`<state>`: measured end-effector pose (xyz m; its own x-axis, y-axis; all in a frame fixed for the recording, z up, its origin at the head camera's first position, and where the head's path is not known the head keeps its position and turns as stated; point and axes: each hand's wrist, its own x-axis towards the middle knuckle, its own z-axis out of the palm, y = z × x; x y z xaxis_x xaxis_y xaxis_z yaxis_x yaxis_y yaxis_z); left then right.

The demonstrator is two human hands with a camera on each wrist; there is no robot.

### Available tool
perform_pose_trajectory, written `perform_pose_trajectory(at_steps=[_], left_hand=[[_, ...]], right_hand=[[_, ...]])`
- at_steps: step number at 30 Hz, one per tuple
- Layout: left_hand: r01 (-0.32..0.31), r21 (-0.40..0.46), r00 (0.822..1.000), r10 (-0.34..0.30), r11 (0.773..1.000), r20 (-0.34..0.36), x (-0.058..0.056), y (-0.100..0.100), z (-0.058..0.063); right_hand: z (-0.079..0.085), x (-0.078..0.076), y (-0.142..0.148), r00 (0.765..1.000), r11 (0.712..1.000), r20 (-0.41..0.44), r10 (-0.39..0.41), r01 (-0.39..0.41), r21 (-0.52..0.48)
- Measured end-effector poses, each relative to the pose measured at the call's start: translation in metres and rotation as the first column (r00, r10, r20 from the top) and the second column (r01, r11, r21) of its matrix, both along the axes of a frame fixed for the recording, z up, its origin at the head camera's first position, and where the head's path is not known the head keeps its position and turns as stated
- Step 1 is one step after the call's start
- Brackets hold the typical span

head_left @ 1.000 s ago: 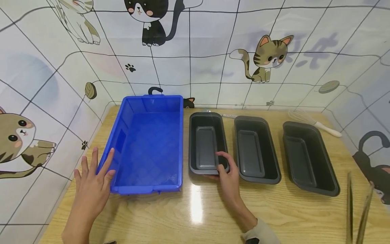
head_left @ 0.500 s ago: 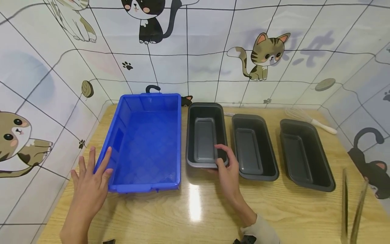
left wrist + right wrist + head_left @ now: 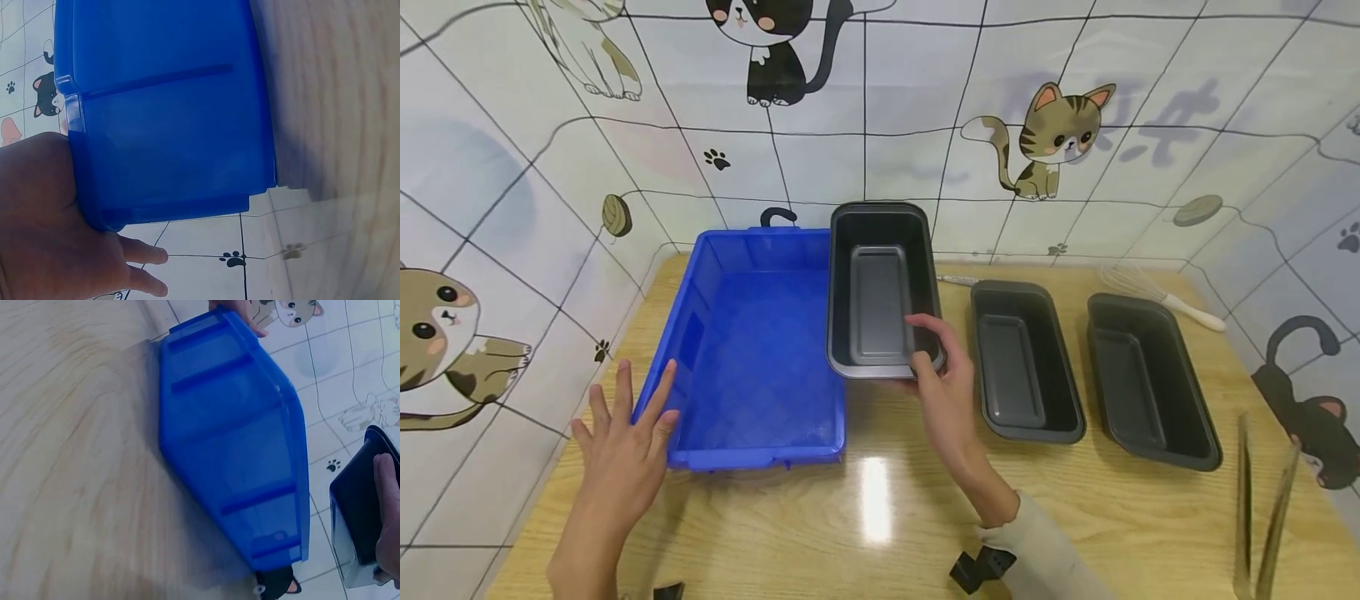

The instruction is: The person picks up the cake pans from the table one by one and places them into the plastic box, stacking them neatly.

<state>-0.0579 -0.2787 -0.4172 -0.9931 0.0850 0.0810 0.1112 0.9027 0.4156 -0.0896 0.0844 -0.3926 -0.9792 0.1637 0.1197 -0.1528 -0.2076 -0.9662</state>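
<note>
My right hand (image 3: pixel 946 392) grips the near right corner of a dark grey loaf pan (image 3: pixel 880 300), thumb and index finger over its rim and the other fingers underneath. The pan is raised, its left side overlapping the right rim of a blue plastic bin (image 3: pixel 745 358) in the head view. In the right wrist view the lifted loaf pan (image 3: pixel 359 506) is apart from the bin's wall (image 3: pixel 231 437). Spread and straight, the fingers of my left hand (image 3: pixel 625 467) rest at the bin's near left rim. That hand (image 3: pixel 56 231) touches the bin's corner in the left wrist view.
Two more loaf pans, one in the middle (image 3: pixel 1026 358) and one farther right (image 3: pixel 1150 383), stand on the wooden table (image 3: pixel 775 533). A whisk (image 3: pixel 1161 296) lies behind them. Metal tongs (image 3: pixel 1258 508) are at the right edge. A cat-patterned sheet (image 3: pixel 910 158) borders the table.
The gripped loaf pan has risen off the table and moved left and away from me, toward the bin. My right hand travelled with it. The left hand stays at the bin.
</note>
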Motion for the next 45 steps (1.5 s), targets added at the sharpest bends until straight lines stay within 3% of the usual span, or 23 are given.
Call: perform_pose_trajectory(at_steps=[6,11,15,28,37,45], left_hand=[[-0.009,-0.005,1.0,0.009,1.0,0.004,0.003,0.0,0.003],[-0.015,-0.018,1.0,0.015,1.0,0.014,0.001,0.002,0.003],[-0.02,-0.013,1.0,0.021,1.0,0.014,0.003,0.003,0.002],[-0.027,-0.008,1.0,0.027,1.0,0.005,0.002,0.002,0.001],[-0.033,0.009,0.999,0.033,0.999,0.0,0.003,0.004,-0.001],[-0.029,0.007,0.999,0.029,1.0,-0.014,0.003,0.003,-0.002]], right_hand=[[0.01,-0.005,-0.032,0.993,0.992,-0.038,0.115,-0.117,-0.05],[0.008,-0.007,-0.061,0.972,0.965,-0.05,0.229,-0.233,-0.122],[0.004,-0.006,-0.075,0.959,0.949,-0.046,0.278,-0.282,-0.141],[-0.004,-0.017,-0.104,0.953,0.944,0.021,0.301,-0.294,-0.152],[-0.009,-0.021,-0.115,0.926,0.921,0.1,0.364,-0.342,-0.189],[-0.011,-0.026,-0.126,0.906,0.918,0.176,0.384,-0.356,-0.173]])
